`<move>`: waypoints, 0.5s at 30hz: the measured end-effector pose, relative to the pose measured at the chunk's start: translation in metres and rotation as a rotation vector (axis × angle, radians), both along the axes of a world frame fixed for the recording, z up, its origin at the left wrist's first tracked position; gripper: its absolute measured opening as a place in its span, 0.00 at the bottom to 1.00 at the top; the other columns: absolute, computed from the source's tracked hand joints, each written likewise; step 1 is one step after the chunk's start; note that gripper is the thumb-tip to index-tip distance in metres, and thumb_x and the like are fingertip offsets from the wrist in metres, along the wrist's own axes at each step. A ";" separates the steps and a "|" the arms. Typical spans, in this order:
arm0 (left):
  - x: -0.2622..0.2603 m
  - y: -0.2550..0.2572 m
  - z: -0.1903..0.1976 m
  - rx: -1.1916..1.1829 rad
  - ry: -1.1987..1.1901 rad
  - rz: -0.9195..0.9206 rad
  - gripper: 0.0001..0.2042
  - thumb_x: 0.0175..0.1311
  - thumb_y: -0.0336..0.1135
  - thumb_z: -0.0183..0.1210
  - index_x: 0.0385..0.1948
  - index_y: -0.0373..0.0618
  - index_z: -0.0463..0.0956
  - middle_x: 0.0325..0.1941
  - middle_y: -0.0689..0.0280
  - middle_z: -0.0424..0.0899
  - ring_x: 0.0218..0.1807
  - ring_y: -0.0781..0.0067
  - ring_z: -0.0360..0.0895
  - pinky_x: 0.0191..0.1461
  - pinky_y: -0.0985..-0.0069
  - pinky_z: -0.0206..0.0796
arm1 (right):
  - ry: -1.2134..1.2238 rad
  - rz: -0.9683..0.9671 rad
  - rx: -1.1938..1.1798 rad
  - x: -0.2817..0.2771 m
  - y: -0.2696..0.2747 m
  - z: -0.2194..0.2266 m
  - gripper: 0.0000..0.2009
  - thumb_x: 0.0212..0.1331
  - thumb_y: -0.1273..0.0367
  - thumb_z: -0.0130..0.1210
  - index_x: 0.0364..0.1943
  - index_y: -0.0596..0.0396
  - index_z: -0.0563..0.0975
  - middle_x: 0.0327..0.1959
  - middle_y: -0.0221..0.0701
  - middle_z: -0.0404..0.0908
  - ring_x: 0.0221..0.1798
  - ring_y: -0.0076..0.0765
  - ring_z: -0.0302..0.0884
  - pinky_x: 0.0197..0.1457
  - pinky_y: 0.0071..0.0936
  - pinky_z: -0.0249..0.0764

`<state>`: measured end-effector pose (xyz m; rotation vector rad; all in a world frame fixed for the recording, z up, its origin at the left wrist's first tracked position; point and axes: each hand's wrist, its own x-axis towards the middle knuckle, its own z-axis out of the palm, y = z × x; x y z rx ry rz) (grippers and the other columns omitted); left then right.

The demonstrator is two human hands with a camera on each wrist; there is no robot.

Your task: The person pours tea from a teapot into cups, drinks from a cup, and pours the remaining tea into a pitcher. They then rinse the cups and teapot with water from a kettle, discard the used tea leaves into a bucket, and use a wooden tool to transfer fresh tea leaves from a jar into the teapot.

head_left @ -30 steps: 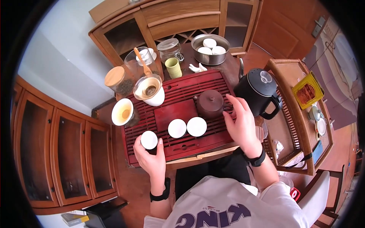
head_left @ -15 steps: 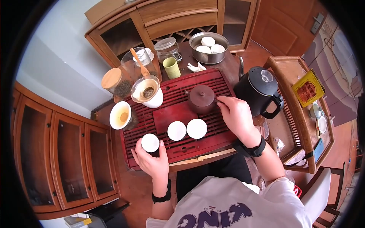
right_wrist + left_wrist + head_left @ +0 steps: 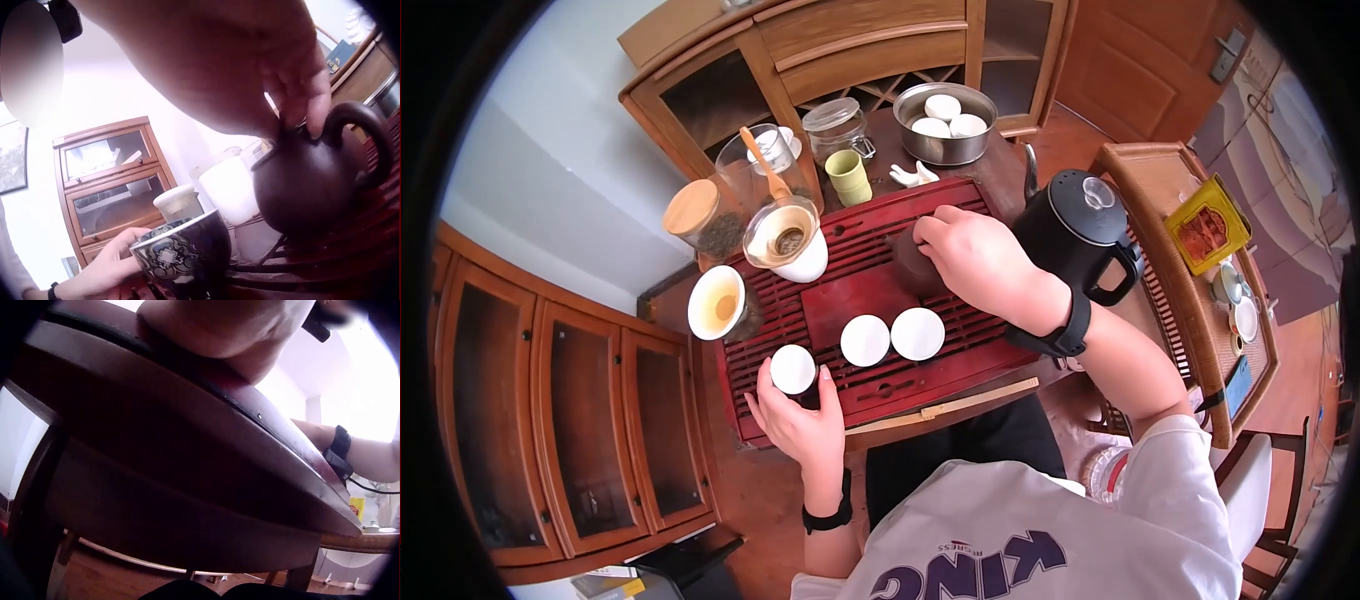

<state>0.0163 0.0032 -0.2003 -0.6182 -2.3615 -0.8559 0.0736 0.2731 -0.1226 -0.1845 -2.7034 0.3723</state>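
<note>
My left hand [image 3: 802, 422] holds a small white-lined teacup [image 3: 793, 370] at the front left of the red slatted tea tray [image 3: 880, 395], thumb and fingers on either side. My right hand [image 3: 992, 262] reaches over the brown teapot [image 3: 912, 270], its fingers pinching at the lid, whose knob they hide. In the right wrist view the teapot [image 3: 306, 187] stands on the tray, its handle [image 3: 381, 144] free of the hand. A dark patterned teacup [image 3: 187, 253] overlaps the left hand there. Two more teacups [image 3: 865, 342] stand side by side before the teapot.
A strainer [image 3: 788, 240] sits on a white pitcher left of the teapot, beside a cup of pale tea [image 3: 717, 302]. A black kettle [image 3: 1085, 235] stands at the right. Behind are a green cup [image 3: 848, 178], glass jar [image 3: 837, 130] and steel pot [image 3: 946, 145].
My right hand has moved left, from beside the teapot's handle to over its lid. The left hand keeps holding its teacup in nearly the same place.
</note>
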 end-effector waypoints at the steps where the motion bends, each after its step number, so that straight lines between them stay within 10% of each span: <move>1: 0.000 0.000 0.000 -0.002 0.005 0.005 0.29 0.56 0.36 0.70 0.59 0.40 0.69 0.50 0.54 0.81 0.52 0.48 0.77 0.66 0.54 0.62 | -0.001 0.005 0.001 -0.001 0.000 -0.001 0.04 0.60 0.72 0.59 0.37 0.56 0.78 0.31 0.38 0.77 0.36 0.50 0.80 0.42 0.41 0.77; 15: 0.000 -0.002 -0.005 -0.024 -0.004 0.014 0.30 0.57 0.39 0.70 0.60 0.42 0.68 0.52 0.56 0.82 0.55 0.52 0.79 0.74 0.51 0.56 | 0.231 0.041 -0.250 0.005 0.017 -0.011 0.04 0.61 0.75 0.58 0.38 0.57 0.77 0.33 0.39 0.76 0.40 0.51 0.78 0.45 0.41 0.76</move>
